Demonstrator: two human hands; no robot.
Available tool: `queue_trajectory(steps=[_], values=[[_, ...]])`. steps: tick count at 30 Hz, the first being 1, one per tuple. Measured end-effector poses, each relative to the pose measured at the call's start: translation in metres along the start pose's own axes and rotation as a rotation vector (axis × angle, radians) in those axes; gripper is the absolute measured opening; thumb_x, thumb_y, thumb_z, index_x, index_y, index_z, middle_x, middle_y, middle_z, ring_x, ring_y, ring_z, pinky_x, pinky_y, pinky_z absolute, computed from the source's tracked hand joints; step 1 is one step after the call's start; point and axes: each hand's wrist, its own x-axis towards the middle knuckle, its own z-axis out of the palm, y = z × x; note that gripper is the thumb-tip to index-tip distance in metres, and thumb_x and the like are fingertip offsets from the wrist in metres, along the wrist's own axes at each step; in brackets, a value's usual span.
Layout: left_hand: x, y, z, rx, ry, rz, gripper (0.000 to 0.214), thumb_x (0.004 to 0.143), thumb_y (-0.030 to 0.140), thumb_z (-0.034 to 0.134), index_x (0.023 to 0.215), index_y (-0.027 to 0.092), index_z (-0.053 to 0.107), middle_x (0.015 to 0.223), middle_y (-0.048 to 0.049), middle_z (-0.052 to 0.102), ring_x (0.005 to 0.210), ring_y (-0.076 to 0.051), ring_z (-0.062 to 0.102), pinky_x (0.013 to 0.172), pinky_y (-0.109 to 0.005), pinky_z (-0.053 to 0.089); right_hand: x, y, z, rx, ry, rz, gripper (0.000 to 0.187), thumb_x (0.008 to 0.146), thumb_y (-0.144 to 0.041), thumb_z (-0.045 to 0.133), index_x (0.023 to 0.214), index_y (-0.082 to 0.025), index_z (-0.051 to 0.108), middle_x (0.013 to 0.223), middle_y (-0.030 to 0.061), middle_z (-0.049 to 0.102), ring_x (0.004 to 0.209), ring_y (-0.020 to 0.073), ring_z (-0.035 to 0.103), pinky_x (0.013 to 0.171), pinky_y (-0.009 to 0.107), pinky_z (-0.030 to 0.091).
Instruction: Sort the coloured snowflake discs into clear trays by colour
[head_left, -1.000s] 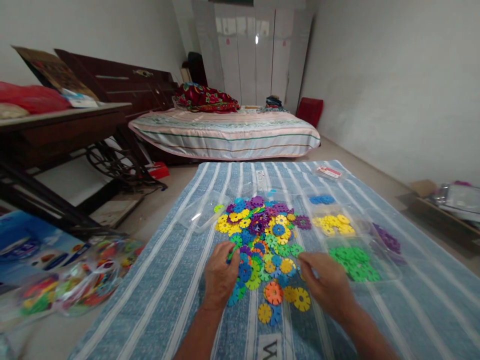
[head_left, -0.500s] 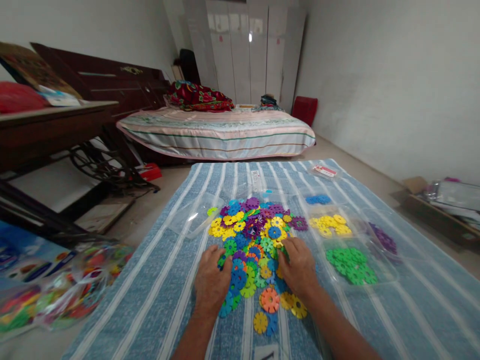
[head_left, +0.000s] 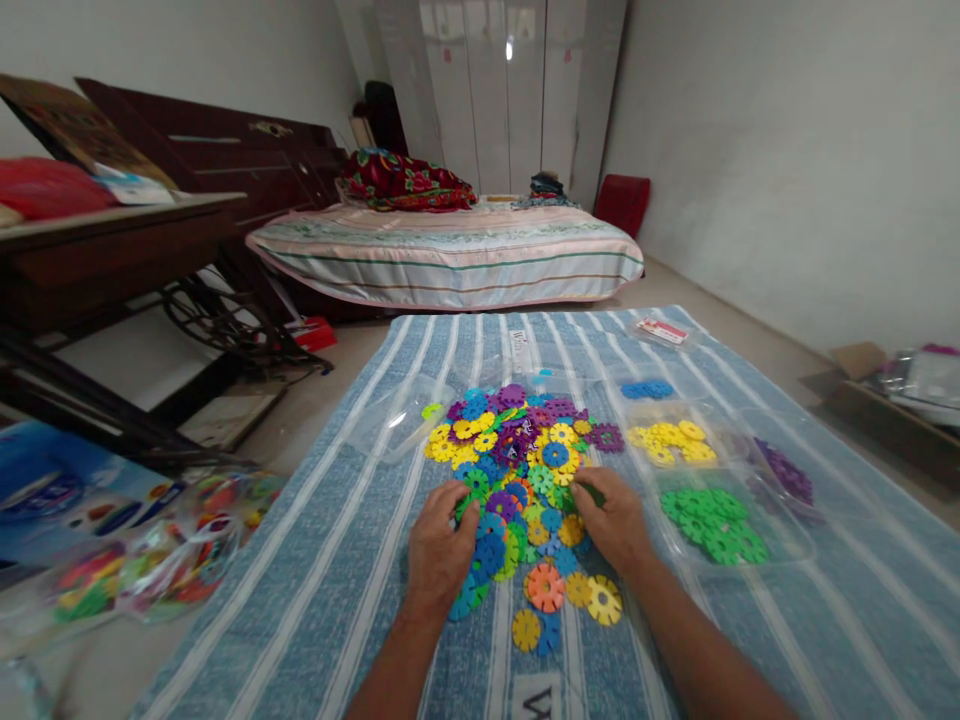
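In the head view, my left hand (head_left: pixel 437 540) has its fingers clamped on a green notched plastic disc (head_left: pixel 460 509) at the multicoloured plastic-disc pile (head_left: pixel 516 492) on the blue-and-white cloth-covered desk (head_left: pixel 330 560), but whether my right hand (head_left: pixel 616 518), opposite, has its fingers gripping anything, I cannot tell.

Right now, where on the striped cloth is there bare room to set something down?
Bare striped cloth shows left of the left hand and, at the near right, between the right forearm and the boxed green pieces. Crowded: the mixed pile at the middle and the see-through boxes on its right.
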Motion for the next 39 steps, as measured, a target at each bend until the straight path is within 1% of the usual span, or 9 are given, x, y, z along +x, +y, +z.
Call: queue_trajectory(steps=[6,10,15,21,24,34,39], values=[[-0.002,0.013,-0.003,-0.093,-0.034,-0.028,0.02,0.079,0.031,0.05,0.088,0.018,0.063,0.09,-0.0043,0.066,0.081,-0.015,0.063,0.072,-0.028,0.054,0.002,-0.003,-0.006,0.123,-0.024,0.101,0.022,0.08,-0.034,0.05,0.081,-0.019,0.066,0.082,0.0043,0.066,0.079,0.0177,0.06,0.075,0.032,0.047],[-0.002,0.018,-0.005,-0.125,-0.051,-0.058,0.019,0.078,0.03,0.05,0.086,0.018,0.063,0.081,-0.0018,0.066,0.072,-0.013,0.063,0.067,-0.025,0.053,0.003,-0.007,-0.009,0.172,-0.033,0.154,0.026,0.08,-0.038,0.05,0.078,-0.018,0.067,0.078,0.0039,0.067,0.074,0.0172,0.06,0.07,0.029,0.046],[-0.003,0.02,-0.005,-0.134,-0.073,-0.065,0.018,0.078,0.03,0.051,0.083,0.018,0.063,0.078,-0.0009,0.066,0.07,-0.012,0.063,0.065,-0.023,0.051,0.003,-0.01,-0.012,0.173,-0.072,0.18,0.029,0.079,-0.041,0.051,0.071,-0.018,0.067,0.069,0.0022,0.064,0.065,0.0156,0.058,0.062,0.026,0.044],[-0.004,0.021,-0.006,-0.126,-0.086,-0.07,0.018,0.079,0.03,0.05,0.081,0.019,0.063,0.077,-0.0008,0.066,0.069,-0.012,0.062,0.062,-0.023,0.05,0.002,-0.008,-0.01,0.219,-0.106,0.231,0.031,0.079,-0.043,0.053,0.072,-0.016,0.067,0.066,0.0019,0.064,0.062,0.0146,0.056,0.057,0.024,0.043],[-0.004,0.02,-0.006,-0.134,-0.091,-0.072,0.018,0.078,0.031,0.05,0.083,0.019,0.063,0.077,-0.0011,0.066,0.07,-0.013,0.063,0.064,-0.024,0.051,0.002,-0.008,-0.009,0.218,-0.106,0.217,0.031,0.078,-0.043,0.053,0.069,-0.017,0.067,0.063,0.0013,0.062,0.059,0.0141,0.055,0.055,0.024,0.042],[-0.002,0.023,-0.008,-0.155,-0.101,-0.044,0.018,0.078,0.033,0.052,0.08,0.019,0.063,0.075,-0.0004,0.066,0.067,-0.012,0.062,0.062,-0.023,0.051,0.002,-0.008,-0.008,0.17,-0.139,0.135,0.031,0.08,-0.041,0.049,0.068,-0.018,0.066,0.065,0.0021,0.062,0.062,0.0142,0.055,0.057,0.024,0.042],[-0.003,0.024,-0.009,-0.153,-0.109,-0.042,0.018,0.078,0.033,0.051,0.08,0.019,0.063,0.075,-0.0002,0.066,0.067,-0.012,0.062,0.062,-0.023,0.05,0.002,-0.01,-0.008,0.156,-0.166,0.114,0.029,0.082,-0.038,0.048,0.066,-0.019,0.064,0.064,0.0008,0.06,0.061,0.0131,0.054,0.057,0.023,0.042]])
